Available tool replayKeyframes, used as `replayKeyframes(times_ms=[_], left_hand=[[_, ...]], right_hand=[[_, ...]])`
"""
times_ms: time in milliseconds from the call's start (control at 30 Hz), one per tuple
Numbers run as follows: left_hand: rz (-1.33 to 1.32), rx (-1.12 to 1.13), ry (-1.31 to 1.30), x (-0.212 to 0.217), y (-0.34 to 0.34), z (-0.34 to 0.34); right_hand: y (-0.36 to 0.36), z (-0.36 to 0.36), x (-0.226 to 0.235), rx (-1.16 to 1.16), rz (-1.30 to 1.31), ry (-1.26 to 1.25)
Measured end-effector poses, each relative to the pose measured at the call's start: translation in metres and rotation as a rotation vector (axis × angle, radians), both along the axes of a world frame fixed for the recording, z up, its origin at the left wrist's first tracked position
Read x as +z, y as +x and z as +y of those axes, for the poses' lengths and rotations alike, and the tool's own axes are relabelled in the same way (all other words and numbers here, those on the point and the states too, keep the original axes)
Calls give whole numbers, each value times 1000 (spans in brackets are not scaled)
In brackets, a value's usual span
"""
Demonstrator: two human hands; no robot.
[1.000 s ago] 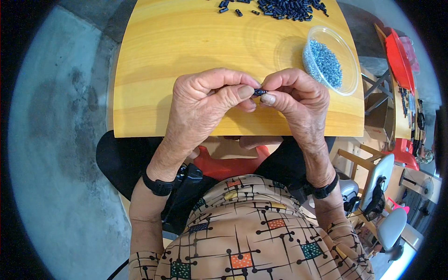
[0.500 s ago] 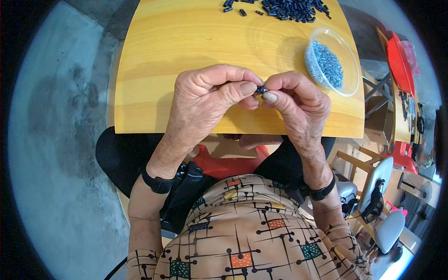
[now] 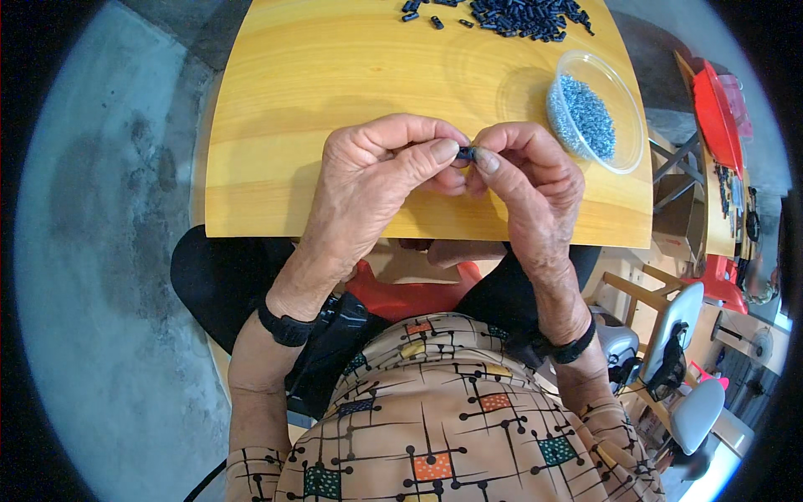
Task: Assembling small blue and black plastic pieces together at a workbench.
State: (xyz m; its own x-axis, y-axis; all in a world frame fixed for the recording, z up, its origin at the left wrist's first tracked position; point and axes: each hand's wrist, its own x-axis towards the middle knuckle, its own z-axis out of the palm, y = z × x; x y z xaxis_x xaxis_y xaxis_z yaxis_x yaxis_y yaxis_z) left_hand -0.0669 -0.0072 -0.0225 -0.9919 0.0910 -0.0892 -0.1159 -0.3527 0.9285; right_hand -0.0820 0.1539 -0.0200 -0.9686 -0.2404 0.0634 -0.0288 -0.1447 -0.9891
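Over the near part of a yellow wooden table [image 3: 318, 75], my left hand [image 3: 376, 180] and my right hand [image 3: 527, 180] meet fingertip to fingertip. Both pinch one small dark cylindrical piece [image 3: 465, 153] between thumbs and forefingers; most of it is hidden by the fingers. A pile of similar small dark pieces [image 3: 523, 15] lies at the table's far edge. To the right of my right hand stands a clear round plastic bowl [image 3: 623, 100] holding several tiny silvery-blue parts [image 3: 585, 117].
Grey concrete floor [image 3: 109, 251] spreads to the left. At right stand a red tray [image 3: 715, 109], a wooden frame and office chairs [image 3: 682, 360]. A red stool seat [image 3: 401, 293] shows under the table's near edge, between my forearms.
Both hands stay together pinching the small dark piece; the fingers have shifted only slightly around it.
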Motion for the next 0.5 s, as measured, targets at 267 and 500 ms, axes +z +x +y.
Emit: replayKeyframes(times_ms=[267,500], left_hand=[[-93,-19,236,-11,2,1],[-92,18,141,-6,-2,-5]], right_hand=[[-2,-5,2,-54,14,-2],[-6,3,-1,6,73,146]])
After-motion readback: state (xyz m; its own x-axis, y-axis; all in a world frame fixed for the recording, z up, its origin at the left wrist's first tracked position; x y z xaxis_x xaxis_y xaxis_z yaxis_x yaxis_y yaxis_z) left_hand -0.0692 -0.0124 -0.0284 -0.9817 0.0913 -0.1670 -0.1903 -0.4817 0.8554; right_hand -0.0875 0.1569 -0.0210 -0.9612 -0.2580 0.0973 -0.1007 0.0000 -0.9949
